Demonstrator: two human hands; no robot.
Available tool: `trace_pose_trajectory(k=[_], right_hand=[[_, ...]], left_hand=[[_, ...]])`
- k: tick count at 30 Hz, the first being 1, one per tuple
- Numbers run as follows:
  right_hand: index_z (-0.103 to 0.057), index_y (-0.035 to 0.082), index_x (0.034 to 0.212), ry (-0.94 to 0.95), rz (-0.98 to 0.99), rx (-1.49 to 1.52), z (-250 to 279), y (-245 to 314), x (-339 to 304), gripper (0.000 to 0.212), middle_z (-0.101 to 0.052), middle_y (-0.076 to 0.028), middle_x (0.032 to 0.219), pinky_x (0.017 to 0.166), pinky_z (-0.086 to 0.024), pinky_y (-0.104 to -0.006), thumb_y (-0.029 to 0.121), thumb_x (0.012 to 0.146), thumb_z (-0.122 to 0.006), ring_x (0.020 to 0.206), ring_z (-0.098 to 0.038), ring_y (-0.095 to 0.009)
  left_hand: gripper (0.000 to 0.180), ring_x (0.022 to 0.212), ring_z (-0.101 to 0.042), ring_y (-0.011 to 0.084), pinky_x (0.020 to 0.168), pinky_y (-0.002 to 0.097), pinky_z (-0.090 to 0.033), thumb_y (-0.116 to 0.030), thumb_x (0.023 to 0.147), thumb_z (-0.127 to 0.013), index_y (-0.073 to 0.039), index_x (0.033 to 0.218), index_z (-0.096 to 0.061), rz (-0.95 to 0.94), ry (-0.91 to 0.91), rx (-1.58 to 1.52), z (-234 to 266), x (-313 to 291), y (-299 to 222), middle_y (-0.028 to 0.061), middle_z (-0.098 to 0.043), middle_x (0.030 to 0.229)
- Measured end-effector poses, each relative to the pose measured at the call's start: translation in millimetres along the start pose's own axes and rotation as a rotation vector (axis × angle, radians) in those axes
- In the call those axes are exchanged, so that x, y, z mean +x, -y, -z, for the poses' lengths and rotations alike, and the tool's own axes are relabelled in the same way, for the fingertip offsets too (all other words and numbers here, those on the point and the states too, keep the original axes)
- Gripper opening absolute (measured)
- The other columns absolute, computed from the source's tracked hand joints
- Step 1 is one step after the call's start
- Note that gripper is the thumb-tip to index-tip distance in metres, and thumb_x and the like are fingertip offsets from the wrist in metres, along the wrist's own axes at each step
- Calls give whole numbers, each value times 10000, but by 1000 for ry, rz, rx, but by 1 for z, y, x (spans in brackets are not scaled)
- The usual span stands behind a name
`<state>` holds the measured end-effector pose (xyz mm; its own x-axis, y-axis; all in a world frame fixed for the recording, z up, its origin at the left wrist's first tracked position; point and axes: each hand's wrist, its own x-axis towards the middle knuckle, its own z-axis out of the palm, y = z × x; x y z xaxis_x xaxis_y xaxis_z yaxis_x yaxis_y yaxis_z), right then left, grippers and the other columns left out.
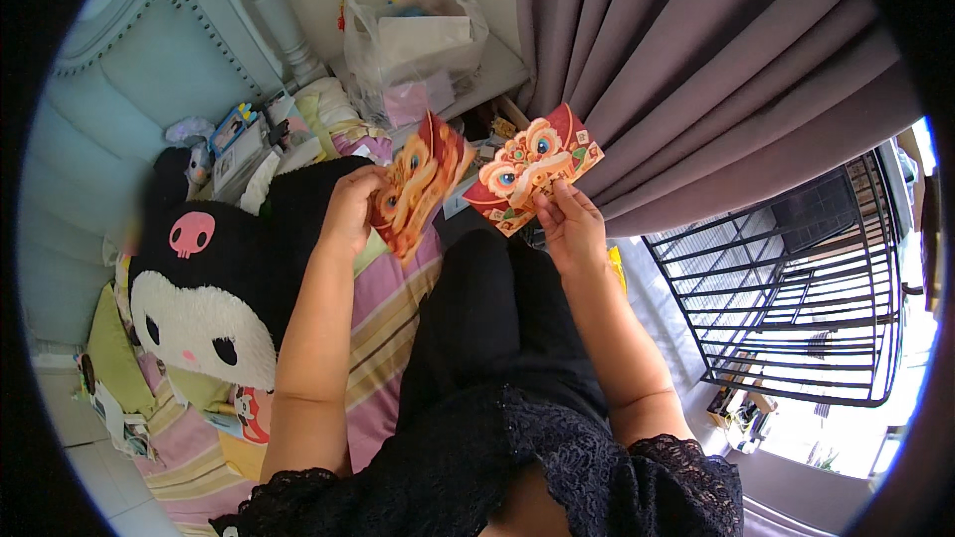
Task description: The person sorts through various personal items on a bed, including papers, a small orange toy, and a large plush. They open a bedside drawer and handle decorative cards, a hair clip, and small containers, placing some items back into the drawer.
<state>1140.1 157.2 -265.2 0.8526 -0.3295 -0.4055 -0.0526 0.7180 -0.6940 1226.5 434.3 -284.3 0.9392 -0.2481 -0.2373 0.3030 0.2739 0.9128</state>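
Note:
Two red envelopes printed with lion-dance faces are held up above my lap, one in each hand. My left hand (355,207) grips the left red envelope (423,184) by its left edge; it is tilted and slightly blurred. With thumb and fingers, my right hand (571,227) pinches the lower edge of the right red envelope (532,169), whose printed front shows blue eyes, gold trim and a red border. A small gap separates the two envelopes. Whether anything is inside them cannot be seen.
A large black-and-white plush toy (209,328) lies on the striped bed (383,338) at my left. Behind stands a bedside table (507,68) with a plastic bag (428,50). Grey curtains (686,70) hang at the right, above a black metal rack (786,288).

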Motion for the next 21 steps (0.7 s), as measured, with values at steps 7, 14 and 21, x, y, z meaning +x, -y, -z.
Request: trace_pose_trajectory(k=[7,14,21], right_hand=[[-595,131,985,11,-124,49,-7,-11,-15,152,-566,69,801,492,-356,-164,242,881,-600,588,-450,-61],[-583,126,960,166,-186,115,-9,-16,-30,147,-542,41,842,504,-356,-165,255,888,-584,620,-435,-64],[-570,105,991,289,-215,132,0,-22,-32,160,-577,14,842,528,-429,-164,241,910,-547,662,-518,-65]], left_hand=[[652,495,-579,229,488,334,-437,-385,750,-701,-61,1265,-466,-598,60,1206,-65,-30,1,114,-573,566],[636,438,-575,246,420,328,-437,-428,779,-661,-42,1252,-484,-932,-13,1437,-74,-29,-15,111,-581,544],[302,449,-552,209,439,319,-407,-303,897,-544,-23,802,-606,-971,-80,1301,-64,-23,-14,82,-567,536]])
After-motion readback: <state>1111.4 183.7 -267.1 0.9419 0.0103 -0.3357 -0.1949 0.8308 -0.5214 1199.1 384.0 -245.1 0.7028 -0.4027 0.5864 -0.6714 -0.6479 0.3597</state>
